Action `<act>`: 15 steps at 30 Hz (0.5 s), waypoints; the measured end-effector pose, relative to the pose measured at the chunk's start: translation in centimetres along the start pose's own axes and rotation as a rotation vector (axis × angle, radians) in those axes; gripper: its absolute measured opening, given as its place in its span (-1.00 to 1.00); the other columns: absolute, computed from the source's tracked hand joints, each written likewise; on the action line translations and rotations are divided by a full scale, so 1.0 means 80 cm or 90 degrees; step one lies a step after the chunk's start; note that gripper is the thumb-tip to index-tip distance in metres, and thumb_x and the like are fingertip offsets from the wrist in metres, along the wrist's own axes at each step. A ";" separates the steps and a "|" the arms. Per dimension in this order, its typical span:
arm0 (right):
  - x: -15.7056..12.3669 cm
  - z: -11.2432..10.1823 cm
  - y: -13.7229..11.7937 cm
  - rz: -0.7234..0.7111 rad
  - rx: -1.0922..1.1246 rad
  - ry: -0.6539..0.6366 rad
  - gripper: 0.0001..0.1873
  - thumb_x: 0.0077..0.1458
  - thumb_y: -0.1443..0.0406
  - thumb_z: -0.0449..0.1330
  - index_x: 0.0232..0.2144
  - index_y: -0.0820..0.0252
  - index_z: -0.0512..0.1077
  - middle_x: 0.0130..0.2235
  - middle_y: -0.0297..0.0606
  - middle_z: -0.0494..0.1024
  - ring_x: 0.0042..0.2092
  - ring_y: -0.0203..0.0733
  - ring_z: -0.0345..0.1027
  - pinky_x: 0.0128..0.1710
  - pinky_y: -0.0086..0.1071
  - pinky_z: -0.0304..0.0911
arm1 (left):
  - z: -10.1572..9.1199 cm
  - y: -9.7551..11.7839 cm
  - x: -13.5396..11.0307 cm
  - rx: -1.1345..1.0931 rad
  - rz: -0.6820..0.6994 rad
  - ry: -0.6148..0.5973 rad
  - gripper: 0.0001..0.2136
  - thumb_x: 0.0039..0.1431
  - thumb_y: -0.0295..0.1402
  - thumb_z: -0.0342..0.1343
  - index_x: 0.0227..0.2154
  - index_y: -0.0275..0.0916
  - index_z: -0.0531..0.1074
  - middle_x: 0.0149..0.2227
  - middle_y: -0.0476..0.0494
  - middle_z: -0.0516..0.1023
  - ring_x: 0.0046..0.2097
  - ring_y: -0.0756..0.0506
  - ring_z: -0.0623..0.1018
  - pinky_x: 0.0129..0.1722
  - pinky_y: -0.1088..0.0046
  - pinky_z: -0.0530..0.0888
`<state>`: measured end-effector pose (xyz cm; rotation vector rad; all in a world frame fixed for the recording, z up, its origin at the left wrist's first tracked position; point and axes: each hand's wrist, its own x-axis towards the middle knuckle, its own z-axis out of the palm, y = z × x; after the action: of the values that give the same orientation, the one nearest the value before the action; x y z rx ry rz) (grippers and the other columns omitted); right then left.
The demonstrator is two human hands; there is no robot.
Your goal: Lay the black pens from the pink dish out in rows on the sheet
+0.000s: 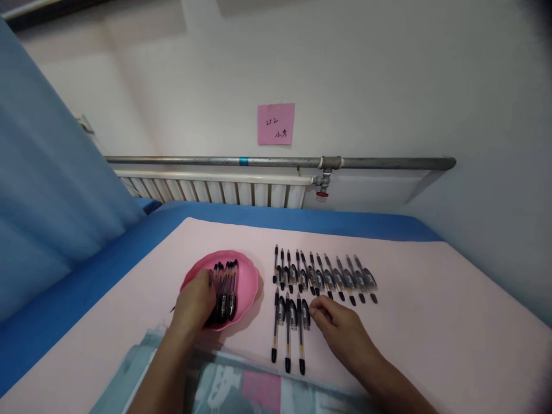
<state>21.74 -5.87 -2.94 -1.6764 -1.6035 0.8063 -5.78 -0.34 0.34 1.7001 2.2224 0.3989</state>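
Note:
My left hand (196,300) reaches over the left side of a pink scalloped bowl (249,287), its fingers closed on a pen. A thin dark tip pokes out left of that hand; the fingers hide most of the pen. Several black capped pens (224,290) lie side by side in the bowl. My right hand (338,328) is closed in a pinch at the right edge of a pen cap (306,314). That cap lies beside the rightmost of three uncapped pens (301,339) in the near row. Behind them runs a longer row of uncapped pens (319,270) with caps alongside.
The pens lie on a pale pink sheet (409,322) over a blue surface (293,217). A patterned teal cloth (224,382) is at the near edge. A blue curtain (56,172) hangs at left; a radiator (215,190) and pipe (388,163) line the wall.

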 end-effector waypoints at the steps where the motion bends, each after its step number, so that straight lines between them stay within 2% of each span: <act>1: 0.000 -0.001 0.000 0.001 0.003 -0.005 -0.82 0.00 0.24 0.01 -0.58 0.13 0.30 -0.61 -0.40 0.27 -0.53 -0.27 0.11 -0.53 -0.43 0.04 | -0.001 -0.002 0.002 -0.021 -0.007 0.011 -0.64 0.05 -0.44 -0.05 -0.05 -0.30 0.36 -0.29 -0.35 0.58 -0.20 -0.29 0.53 -0.24 0.25 0.34; 4: 0.002 -0.002 0.001 0.004 0.015 -0.016 -0.82 0.00 0.24 0.02 -0.58 0.13 0.30 -0.60 -0.39 0.30 -0.52 -0.27 0.14 -0.52 -0.43 0.05 | -0.003 0.000 0.002 -0.117 -0.013 0.042 -0.60 0.07 -0.40 -0.05 0.01 -0.33 0.30 -0.28 -0.33 0.56 -0.21 -0.26 0.52 -0.24 0.26 0.35; 7: 0.002 -0.003 0.001 0.012 0.040 -0.008 -0.82 -0.01 0.24 0.03 -0.59 0.14 0.30 -0.60 -0.40 0.29 -0.52 -0.28 0.15 -0.51 -0.43 0.06 | 0.002 0.014 -0.009 -0.250 0.027 0.010 -0.62 0.09 -0.26 -0.03 -0.01 -0.23 0.31 -0.37 -0.12 0.54 -0.40 -0.12 0.52 -0.40 0.40 0.39; 9: 0.000 -0.004 -0.001 0.030 0.084 -0.001 -0.83 -0.01 0.24 0.04 -0.58 0.15 0.31 -0.61 -0.41 0.27 -0.54 -0.30 0.15 -0.51 -0.43 0.06 | 0.014 0.030 -0.024 -0.409 0.058 -0.089 -0.64 0.04 -0.19 0.04 -0.11 -0.23 0.36 -0.50 -0.01 0.48 -0.52 -0.04 0.46 -0.51 0.48 0.37; 12: -0.008 -0.005 -0.008 0.080 0.230 -0.026 -0.82 0.01 0.19 0.06 -0.50 0.17 0.35 -0.60 -0.42 0.27 -0.57 -0.36 0.13 -0.57 -0.46 0.03 | 0.037 0.054 -0.054 -0.691 0.073 -0.300 -0.69 -0.09 -0.18 0.21 -0.31 -0.27 0.41 -0.59 0.04 0.42 -0.57 0.01 0.40 -0.56 0.52 0.36; 15: -0.017 -0.004 -0.018 0.166 0.449 -0.091 -0.75 -0.01 0.12 0.11 -0.34 0.17 0.37 -0.52 -0.40 0.34 -0.61 -0.43 0.10 -0.68 -0.52 -0.10 | 0.058 0.073 -0.084 -0.756 0.090 -0.421 -0.68 -0.11 -0.19 0.25 -0.31 -0.26 0.40 -0.62 0.07 0.40 -0.62 0.05 0.36 -0.62 0.55 0.32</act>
<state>21.08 -7.25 -1.64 -1.3278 -1.0017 1.4482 2.92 -5.16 -1.02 1.0512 0.9870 0.8160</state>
